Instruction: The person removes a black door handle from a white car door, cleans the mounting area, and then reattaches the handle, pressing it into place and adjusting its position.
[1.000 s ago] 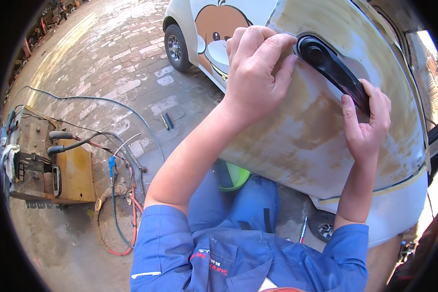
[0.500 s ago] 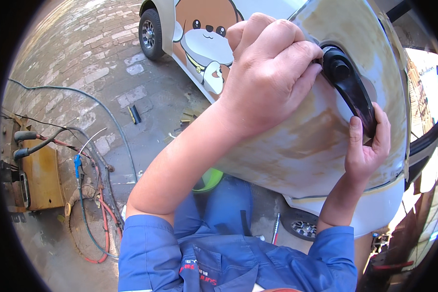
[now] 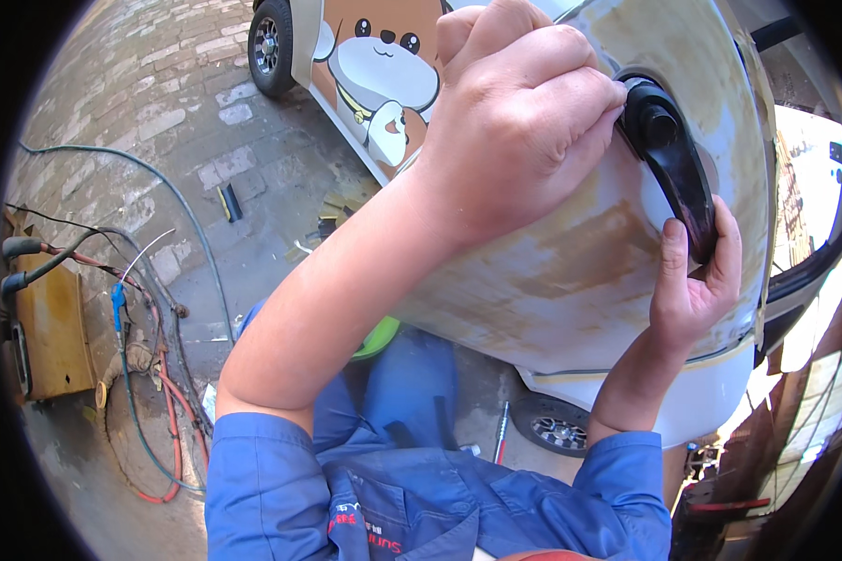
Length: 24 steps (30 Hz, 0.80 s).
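Note:
A black car door handle [image 3: 675,168] sits slantwise on a vehicle door panel [image 3: 552,290] mottled with tan and whitish patches. My left hand [image 3: 529,117] is closed in a pinch right at the handle's upper end. Its fingertips are turned away, so whatever they hold is hidden. At the lower end, my right hand [image 3: 688,290] has its thumb on one side of the handle and its fingers on the other, gripping it.
A cartoon dog picture [image 3: 384,65] decorates the side farther along, near a wheel [image 3: 271,47]. Hoses [image 3: 173,393] and a blue air gun [image 3: 119,307] lie left by a yellow metal box [image 3: 58,327]. Behind my arm shows a green basin [image 3: 379,338]; another wheel [image 3: 554,425] is low right.
The whole scene has shifted a little to the left in the view. Both hands keep nearly the same places on and beside the handle.

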Motion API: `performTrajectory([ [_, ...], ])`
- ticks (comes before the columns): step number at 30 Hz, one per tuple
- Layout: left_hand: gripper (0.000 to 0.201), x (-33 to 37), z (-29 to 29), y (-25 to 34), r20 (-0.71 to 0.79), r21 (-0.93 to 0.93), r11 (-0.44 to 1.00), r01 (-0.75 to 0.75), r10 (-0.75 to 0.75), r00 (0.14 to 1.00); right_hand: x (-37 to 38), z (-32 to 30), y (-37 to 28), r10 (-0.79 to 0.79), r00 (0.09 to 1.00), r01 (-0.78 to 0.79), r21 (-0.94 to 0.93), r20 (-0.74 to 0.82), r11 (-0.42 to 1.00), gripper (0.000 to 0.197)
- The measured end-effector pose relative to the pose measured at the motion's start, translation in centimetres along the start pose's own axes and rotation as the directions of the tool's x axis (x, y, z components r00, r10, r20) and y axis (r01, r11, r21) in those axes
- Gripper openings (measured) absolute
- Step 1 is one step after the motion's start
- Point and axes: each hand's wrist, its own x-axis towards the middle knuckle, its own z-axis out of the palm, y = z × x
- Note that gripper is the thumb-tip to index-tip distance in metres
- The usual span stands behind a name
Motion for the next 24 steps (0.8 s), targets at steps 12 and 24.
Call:
performTrajectory([
  [12,0.020,-0.6,1.6,-2.2,-0.176,0.098,0.936,-0.337,0.350,0.920,0.0,0.2,-0.4,0.038,0.999,-0.038,0.033,-0.011,0.999,0.044],
  [24,0.021,-0.1,2.3,-2.2,-0.239,0.166,0.919,-0.357,0.389,0.890,0.1,0.4,-0.2,0.025,0.999,-0.024,0.047,-0.021,0.999,0.045],
])
